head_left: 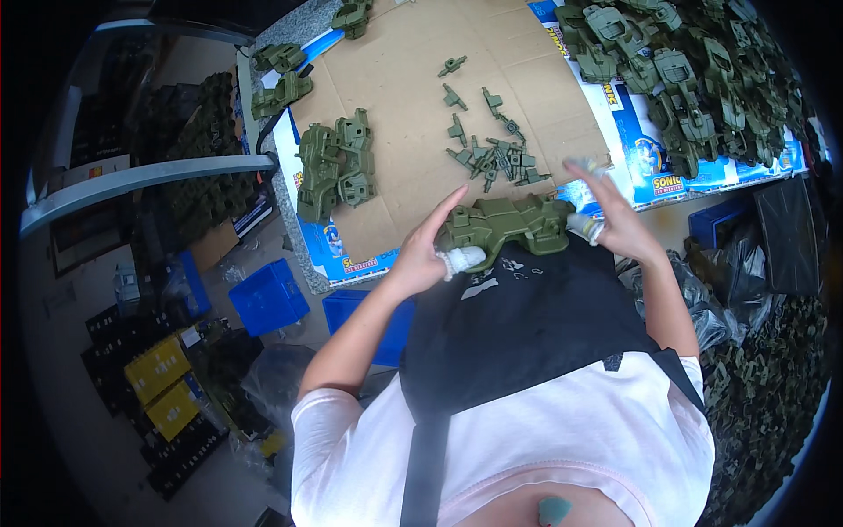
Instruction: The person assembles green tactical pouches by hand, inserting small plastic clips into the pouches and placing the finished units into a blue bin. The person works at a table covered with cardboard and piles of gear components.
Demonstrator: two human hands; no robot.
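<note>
two olive-green plastic vehicle shells lie on the cardboard-covered desk; the left hand touches another moulded olive-green shell at the desk's near edge, its grip impossible to tell; the right hand, fingers spread, flanks the other end.

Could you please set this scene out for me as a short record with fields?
Left hand: at the left end of a large green molded piece; firmness of grip unclear
Right hand: at its right end, fingers spread
Large piece: near the table's front edge, above a black apron
Small green parts: loosely clustered beyond it on brown cardboard, a few apart
Left side: similar molded pieces grouped together
Upper right: a heap of green pieces
Lower left: a blue bin
</note>
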